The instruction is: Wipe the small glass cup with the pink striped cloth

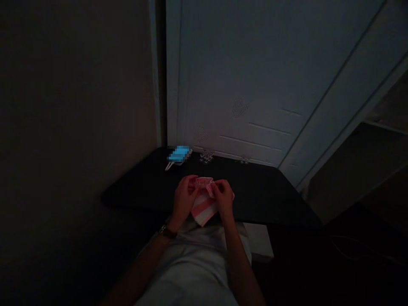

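Note:
A small pink-and-white striped cloth piece hangs between my hands over the near edge of the black table, its lower end pointed toward me. My left hand pinches its upper left edge, fingers closed. On the other side, my right hand grips the upper right edge, where a small flap is folded over. The top edge looks gathered or trimmed. In this dim light I cannot tell whether it is a bag or a flat cloth.
On the black table, a phone with a lit, blurred screen lies at the back left. Several small shiny round objects cluster near the back, with a smaller group to their right. A pale panel stands behind; a white box sits below.

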Tool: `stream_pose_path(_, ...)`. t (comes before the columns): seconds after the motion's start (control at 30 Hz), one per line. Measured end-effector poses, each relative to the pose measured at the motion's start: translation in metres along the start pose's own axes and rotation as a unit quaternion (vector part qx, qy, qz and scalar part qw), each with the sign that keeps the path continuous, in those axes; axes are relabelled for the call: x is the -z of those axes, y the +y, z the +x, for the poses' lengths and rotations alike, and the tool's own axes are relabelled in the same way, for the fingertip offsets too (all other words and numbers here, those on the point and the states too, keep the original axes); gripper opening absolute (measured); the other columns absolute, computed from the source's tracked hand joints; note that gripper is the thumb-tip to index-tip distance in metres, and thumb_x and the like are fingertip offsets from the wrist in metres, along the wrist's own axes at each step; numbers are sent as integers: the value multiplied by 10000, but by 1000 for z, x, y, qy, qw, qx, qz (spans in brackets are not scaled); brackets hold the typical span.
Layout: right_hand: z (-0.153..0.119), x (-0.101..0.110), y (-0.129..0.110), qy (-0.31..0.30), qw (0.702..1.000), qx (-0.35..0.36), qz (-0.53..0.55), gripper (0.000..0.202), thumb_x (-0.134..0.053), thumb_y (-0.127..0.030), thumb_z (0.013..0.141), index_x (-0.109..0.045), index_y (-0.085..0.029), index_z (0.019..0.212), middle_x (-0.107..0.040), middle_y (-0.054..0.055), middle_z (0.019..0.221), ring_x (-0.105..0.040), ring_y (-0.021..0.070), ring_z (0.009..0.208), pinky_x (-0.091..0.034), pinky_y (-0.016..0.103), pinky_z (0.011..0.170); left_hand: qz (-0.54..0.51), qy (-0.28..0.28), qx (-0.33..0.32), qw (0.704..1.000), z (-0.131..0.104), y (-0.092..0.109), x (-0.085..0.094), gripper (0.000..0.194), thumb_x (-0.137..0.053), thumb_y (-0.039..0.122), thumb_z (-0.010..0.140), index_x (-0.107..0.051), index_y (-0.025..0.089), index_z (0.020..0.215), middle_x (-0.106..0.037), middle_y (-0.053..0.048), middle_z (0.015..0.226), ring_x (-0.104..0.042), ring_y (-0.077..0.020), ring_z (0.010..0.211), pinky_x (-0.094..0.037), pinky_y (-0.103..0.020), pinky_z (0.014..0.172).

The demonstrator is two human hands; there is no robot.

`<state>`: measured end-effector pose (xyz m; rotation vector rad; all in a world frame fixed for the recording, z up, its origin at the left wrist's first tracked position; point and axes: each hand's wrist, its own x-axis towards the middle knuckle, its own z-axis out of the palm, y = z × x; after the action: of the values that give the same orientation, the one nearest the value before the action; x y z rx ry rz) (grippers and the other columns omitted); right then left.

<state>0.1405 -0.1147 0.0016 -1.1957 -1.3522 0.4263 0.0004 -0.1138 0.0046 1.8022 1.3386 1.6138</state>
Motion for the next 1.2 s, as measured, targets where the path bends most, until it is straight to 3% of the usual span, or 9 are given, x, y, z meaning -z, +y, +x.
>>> stream_pose_path(0.73,2,1,2,4,998,-49,47,201,-531,-371,745,-591,-182,718,-575,-12,677,-510,136,657,-384,234,620,-3,-28,-11,1000,1,-2,0,251,-555,259,758,-547,202,1002,-574,-52,989,-575,-173,872,-494,-299,730)
stream_pose_path(0.97,3,3,-2,-4,997,-39,63,187,-516,-348,760,-592,-181,728,-577,-8,691,-515,140,669,-386,234,621,5,-29,12,999,1,-3,-1,332,-584,324,742,-546,201,1048,-603,-55,945,-592,-158,746,-491,-283,652)
stream_pose_path(1.07,3,3,-2,-6,997,-34,73,168,-527,-340,755,-592,-185,747,-588,-3,716,-525,144,685,-398,240,638,10,-27,-7,1000,1,-1,1,350,-544,287,775,-519,222,1119,-595,-51,973,-588,-153,766,-487,-283,682)
stream_pose_path(1.2,2,1,-1,-2,996,-18,90,172,-522,-331,767,-602,-186,812,-598,14,791,-541,153,747,-413,252,683,23,-45,-42,998,0,3,4,253,-507,264,801,-577,229,1042,-583,-36,936,-574,-157,812,-478,-274,706)
